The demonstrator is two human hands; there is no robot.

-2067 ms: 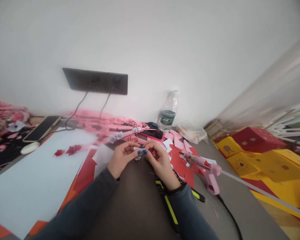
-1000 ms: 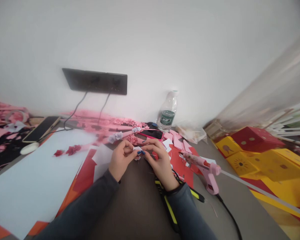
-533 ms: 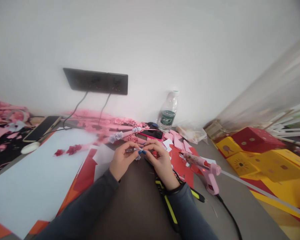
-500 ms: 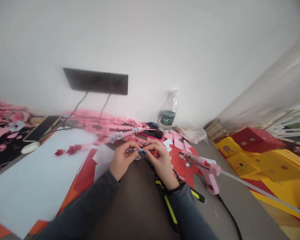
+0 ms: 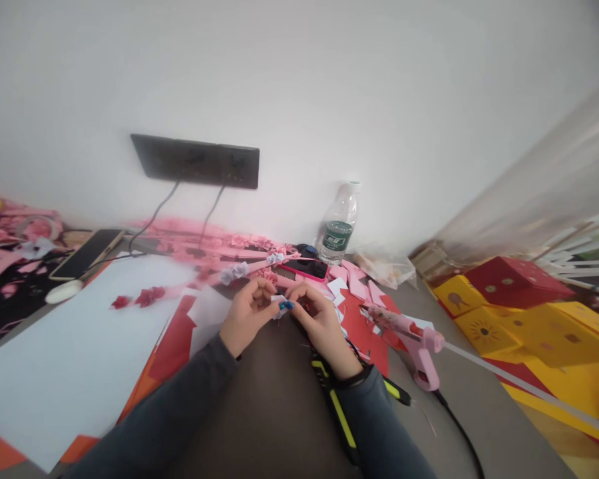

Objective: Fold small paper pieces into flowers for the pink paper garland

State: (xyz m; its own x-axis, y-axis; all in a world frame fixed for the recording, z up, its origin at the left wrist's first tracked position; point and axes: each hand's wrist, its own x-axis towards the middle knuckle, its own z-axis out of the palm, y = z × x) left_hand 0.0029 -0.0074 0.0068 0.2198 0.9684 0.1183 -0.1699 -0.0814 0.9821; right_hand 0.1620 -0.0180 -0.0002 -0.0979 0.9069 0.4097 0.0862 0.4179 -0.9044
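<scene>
My left hand [image 5: 249, 315] and my right hand [image 5: 323, 326] meet over the middle of the grey table, fingertips almost touching. Between them they pinch a small piece of white paper [image 5: 278, 299], mostly covered by the fingers. Both thumbs press on its near side. Just beyond lie white paper flowers [image 5: 234, 273] on a pink strip. Below my right forearm is a black and yellow-green tool [image 5: 340, 416], its kind partly hidden by the sleeve. To the right, a pink hot glue gun [image 5: 412, 339] rests with its nozzle over red paper [image 5: 359, 326].
A water bottle [image 5: 338, 229] stands by the wall, behind a pink-cased phone [image 5: 304, 268]. Large white sheets [image 5: 80, 352] cover the left side. Another phone [image 5: 87, 255] lies farther left. Yellow and red paper boxes [image 5: 559, 332] fill the right. The glue gun's cord [image 5: 462, 432] hangs toward the front.
The fingers have shifted on the white paper, and more of it shows above the thumbs. The whole view has moved slightly; the things on the table stay put.
</scene>
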